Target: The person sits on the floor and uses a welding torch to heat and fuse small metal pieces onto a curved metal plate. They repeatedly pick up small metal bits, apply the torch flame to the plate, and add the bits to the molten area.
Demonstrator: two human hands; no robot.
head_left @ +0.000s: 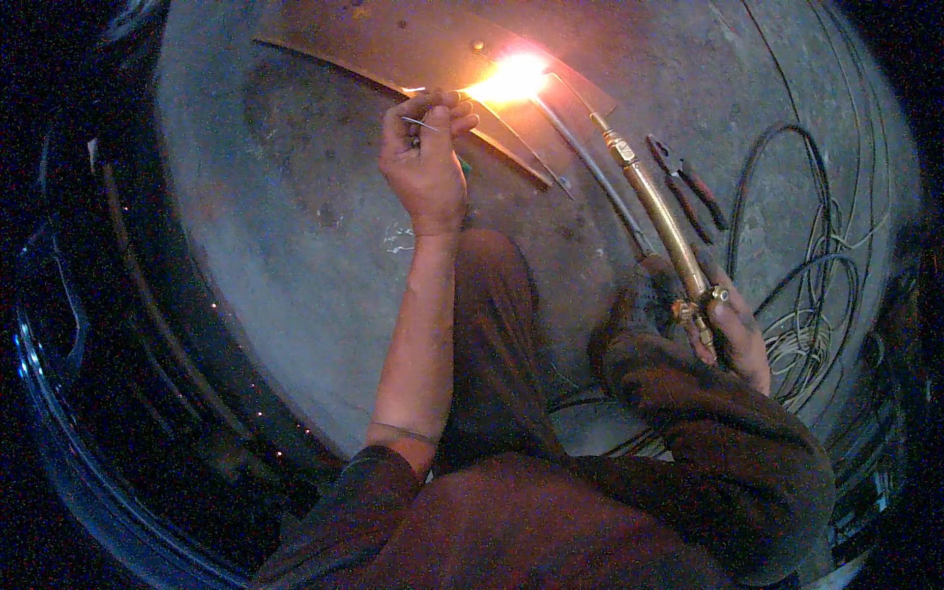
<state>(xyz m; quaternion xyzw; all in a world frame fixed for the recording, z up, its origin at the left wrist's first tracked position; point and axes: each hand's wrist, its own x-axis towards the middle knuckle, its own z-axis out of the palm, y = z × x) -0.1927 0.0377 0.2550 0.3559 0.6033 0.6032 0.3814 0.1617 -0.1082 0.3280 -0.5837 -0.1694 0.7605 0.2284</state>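
Person crouched over a grey concrete floor, knees up, both forearms reaching forward.

Left hand: fingers pinched closed on a thin silvery filler rod, held up near the flame, just to the left of it.

Right hand: wrapped closed around the valve end of a long brass gas torch. The torch runs up and away from this hand toward the left, ending in a bright orange-white flame playing on a flat rusty-brown metal plate.

The flame sits just beyond the left hand's fingertips, at the joint where the plate meets a narrow metal strip. The strip angles down from the flame toward the person, between the two hands.

Just past the right hand, beside the torch barrel: dark-handled pliers with red grips on the floor. Further right of that hand, loops of dark cable and hose.

Progress, judged: heating is under way at one spot. The glare hides whether any bead is laid down. The rest of the seam along the strip looks bare and unworked, so most of the joining seems left to do.
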